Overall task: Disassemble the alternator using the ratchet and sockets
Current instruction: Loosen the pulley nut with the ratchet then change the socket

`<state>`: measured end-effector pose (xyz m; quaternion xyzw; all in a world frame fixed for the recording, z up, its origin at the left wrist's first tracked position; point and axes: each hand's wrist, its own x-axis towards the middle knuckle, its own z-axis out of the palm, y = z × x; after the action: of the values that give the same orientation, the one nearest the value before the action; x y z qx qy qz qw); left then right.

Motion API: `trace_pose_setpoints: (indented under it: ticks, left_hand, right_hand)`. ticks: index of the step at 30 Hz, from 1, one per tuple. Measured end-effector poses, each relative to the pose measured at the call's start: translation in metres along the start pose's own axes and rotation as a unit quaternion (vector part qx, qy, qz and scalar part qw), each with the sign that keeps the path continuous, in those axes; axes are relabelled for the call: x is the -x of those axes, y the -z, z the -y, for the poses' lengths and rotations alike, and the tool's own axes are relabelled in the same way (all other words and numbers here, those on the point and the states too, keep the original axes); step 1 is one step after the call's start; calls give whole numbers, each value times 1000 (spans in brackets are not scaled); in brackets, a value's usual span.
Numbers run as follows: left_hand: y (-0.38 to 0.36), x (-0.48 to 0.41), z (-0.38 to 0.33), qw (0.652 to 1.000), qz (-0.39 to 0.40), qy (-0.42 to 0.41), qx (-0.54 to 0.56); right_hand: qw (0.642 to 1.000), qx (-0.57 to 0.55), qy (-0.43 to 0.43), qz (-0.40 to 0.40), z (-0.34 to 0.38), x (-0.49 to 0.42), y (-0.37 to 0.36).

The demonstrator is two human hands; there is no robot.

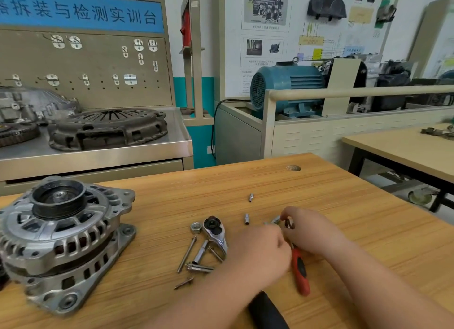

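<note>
My right hand (pixel 312 230) is pinching a small socket (pixel 289 223) at its fingertips. My left hand (pixel 260 252) is curling just beside it; I cannot tell what it is holding. The ratchet (pixel 214 229) is lying partly beneath my left hand, with loose bolts (pixel 186 255) just left of it. The alternator (pixel 61 240) is sitting well left of both hands.

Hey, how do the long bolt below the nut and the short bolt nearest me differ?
The long bolt is clearly longer than the short bolt. The long bolt points steeply up toward the nut; the short bolt lies at a shallower slant. The long bolt lies beside other fasteners; the short bolt lies alone. Both are bare metal, flat on the wooden table.
</note>
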<state>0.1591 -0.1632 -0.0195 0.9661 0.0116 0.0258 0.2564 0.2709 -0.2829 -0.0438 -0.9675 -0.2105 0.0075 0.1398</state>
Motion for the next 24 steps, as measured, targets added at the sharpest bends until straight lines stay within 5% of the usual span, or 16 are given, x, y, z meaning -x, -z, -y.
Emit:
trace_pose_setpoints:
  ticks: [5, 11, 19, 24]
  left_hand:
    - [-27, -7, -27, 978, 72, -24, -196]
    - [-28, -6, -26, 964, 66, -22, -256]
    - [28, 36, 7, 991, -80, -57, -91]
    - [94, 84, 62, 967, -248, -52, 39]
  right_hand:
    - [999, -47, 5, 9, -12, -3, -2]
    - [997, -82, 14, 6, -16, -2, -4]
    - [997, -64, -28, -28, -7, -3, 11]
    - [998, -6, -25, -53, 24, 0, 34]
